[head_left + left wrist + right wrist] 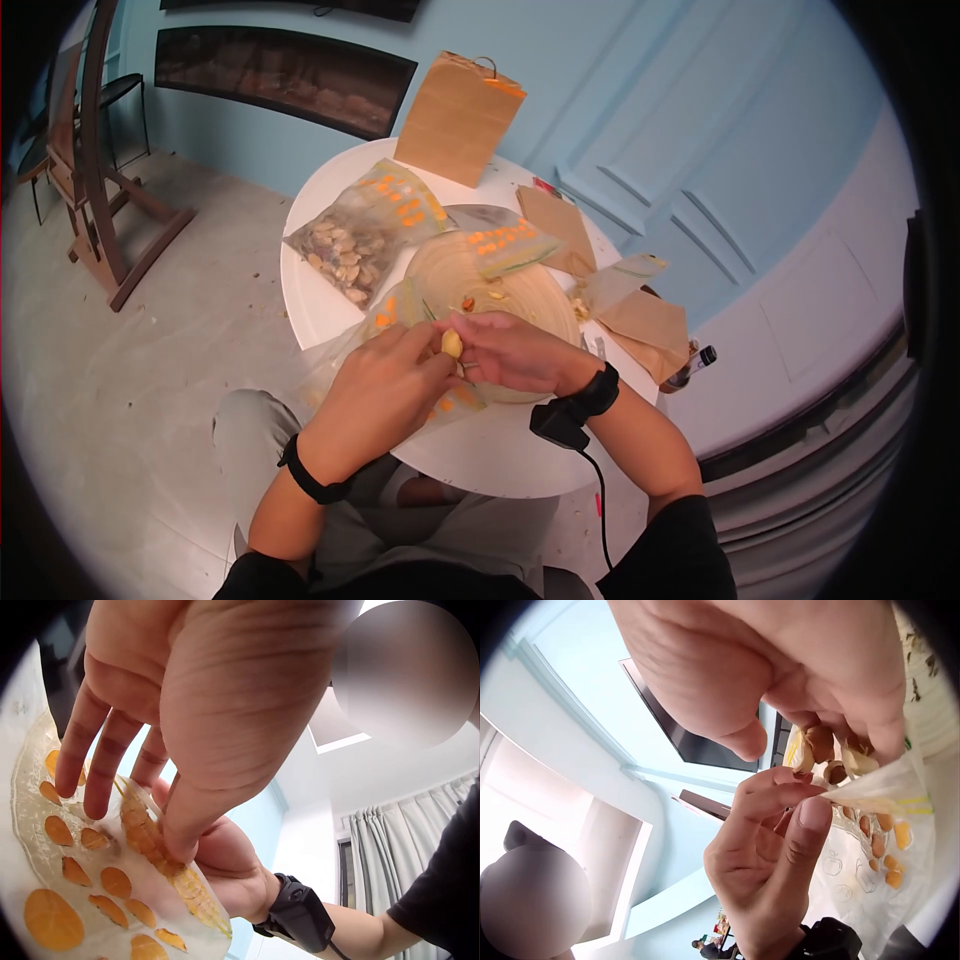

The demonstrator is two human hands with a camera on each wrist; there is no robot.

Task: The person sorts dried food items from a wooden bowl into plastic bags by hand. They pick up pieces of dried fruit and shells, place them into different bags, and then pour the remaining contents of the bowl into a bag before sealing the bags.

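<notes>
Both hands meet over the front of the round table. The left hand (pixel 385 385) has thumb and forefinger pinched at the edge of a clear plastic bag (pixel 892 817) with orange oval marks; its other fingers (pixel 97 757) extend down over the bag. The right hand (pixel 520 352) faces it, fingers curled round brown and pale shell-like pieces (pixel 821 744) above the bag's edge. A yellowish piece (pixel 452 344) shows between the two hands in the head view; which hand holds it cannot be told.
A round woven board (pixel 430 265) with small pieces lies on the white table (pixel 305 290). A bag of shell-like pieces (pixel 345 255) lies at left, a paper bag (pixel 460 120) stands behind, and flat paper bags (pixel 650 330) and a bottle (pixel 697 362) are at right.
</notes>
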